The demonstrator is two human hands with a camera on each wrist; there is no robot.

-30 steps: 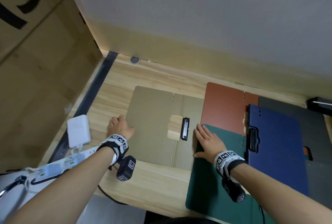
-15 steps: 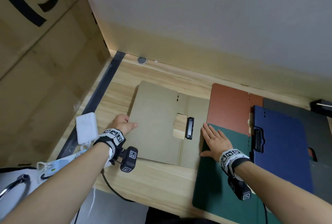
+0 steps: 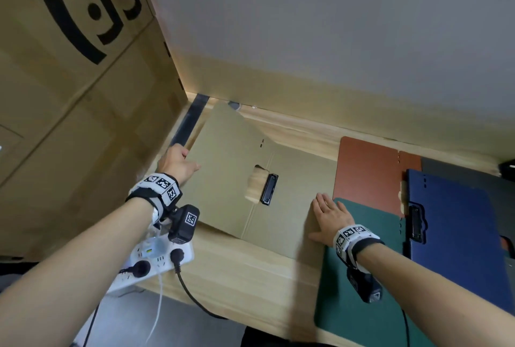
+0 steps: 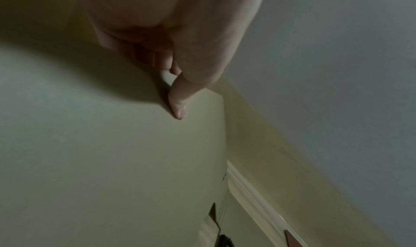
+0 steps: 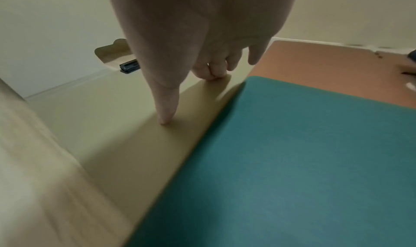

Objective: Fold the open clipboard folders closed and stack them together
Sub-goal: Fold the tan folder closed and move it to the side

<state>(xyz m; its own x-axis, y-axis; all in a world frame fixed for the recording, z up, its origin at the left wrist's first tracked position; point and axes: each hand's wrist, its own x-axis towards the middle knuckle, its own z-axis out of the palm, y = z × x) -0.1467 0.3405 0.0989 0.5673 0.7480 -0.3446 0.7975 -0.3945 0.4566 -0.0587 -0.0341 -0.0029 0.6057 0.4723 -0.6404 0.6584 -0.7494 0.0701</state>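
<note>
Khaki clipboard folder [image 3: 231,168]: left flap raised off wooden desk [image 3: 245,271], pinched at its edge by left hand [image 3: 178,162]; right hand [image 3: 330,218] flat, fingers extended, pressing right panel.

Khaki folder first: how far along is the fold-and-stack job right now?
Nothing looks stacked yet. In hand: the left hand grips the khaki folder by its left flap, which is raised off the table, while the right hand presses its right edge flat. Left: finish that fold, then deal with the green folder, red folder and blue folder.
</note>
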